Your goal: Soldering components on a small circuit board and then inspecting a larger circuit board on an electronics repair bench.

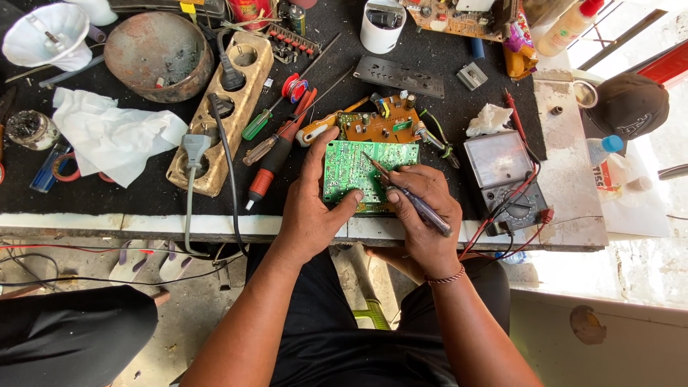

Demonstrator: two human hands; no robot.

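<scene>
Centre of frame: green circuit board (364, 174) lies solder side up at the bench edge (215, 226). It is pinned by the left hand (313, 208), fingers spread, thumb pressed on its lower edge. A soldering iron (410, 197) is gripped pen-style in the right hand (424, 215), tip on the board's middle. Judged best: board kept flat, tip held steady on one joint only, briefly.

Both forearms are bare, with no sleeves in view. The right hand (423, 215) wears a thin braided bracelet (446, 277), reddish and pale, around the wrist. The left hand (309, 208) wears nothing. The legs are covered by black trousers (337, 337).
</scene>
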